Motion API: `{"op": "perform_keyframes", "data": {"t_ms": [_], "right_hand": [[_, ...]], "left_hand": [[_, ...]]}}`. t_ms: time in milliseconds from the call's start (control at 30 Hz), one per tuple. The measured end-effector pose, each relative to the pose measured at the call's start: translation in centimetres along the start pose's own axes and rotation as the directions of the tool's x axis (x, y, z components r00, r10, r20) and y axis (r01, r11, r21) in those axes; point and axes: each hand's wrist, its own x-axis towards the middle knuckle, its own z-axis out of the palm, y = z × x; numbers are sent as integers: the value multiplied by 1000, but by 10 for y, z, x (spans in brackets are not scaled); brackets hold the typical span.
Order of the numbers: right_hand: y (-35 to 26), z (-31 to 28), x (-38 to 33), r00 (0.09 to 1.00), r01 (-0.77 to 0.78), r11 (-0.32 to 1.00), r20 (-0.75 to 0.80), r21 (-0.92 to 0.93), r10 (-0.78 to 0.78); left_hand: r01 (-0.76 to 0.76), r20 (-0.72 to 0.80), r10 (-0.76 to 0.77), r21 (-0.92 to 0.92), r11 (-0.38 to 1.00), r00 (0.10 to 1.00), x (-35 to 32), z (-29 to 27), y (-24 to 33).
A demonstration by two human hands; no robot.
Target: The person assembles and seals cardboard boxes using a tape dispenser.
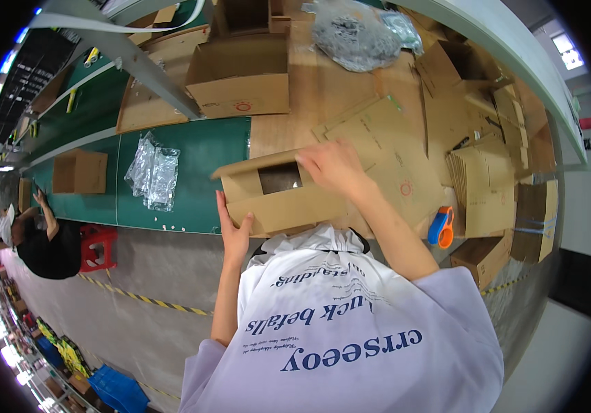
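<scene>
Cardboard box [288,210] between the hands: left hand [235,234] spread against its near left corner, right hand [338,165] pinching its far edge.

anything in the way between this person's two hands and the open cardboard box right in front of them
Nothing visible is. The left hand touches the cardboard box at its near left corner, and the right hand meets its far right edge. The clear plastic bags lie off to the left.
</scene>
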Motion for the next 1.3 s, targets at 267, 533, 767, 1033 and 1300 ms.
{"op": "perform_keyframes", "data": {"t_ms": [267,533,767,1033,1300], "right_hand": [[28,98,-29,885,112,989,-462,94,-56],[38,112,-33,775,69,799,-537,598,334],[52,120,-36,889,108,482,-301,869,344],[51,132,-50,892,57,633,-325,772,315],[53,132,-56,833,-76,851,-436,520,340]], "left_hand": [[-53,73,52,17,998,996,6,-5,18],[-81,-77,83,24,996,994,30,-2,5],[-142,105,132,96,985,986,30,-8,5],[-86,52,81,82,993,995,19,-1,19],[-108,131,84,186,977,988,28,-2,0]]}}
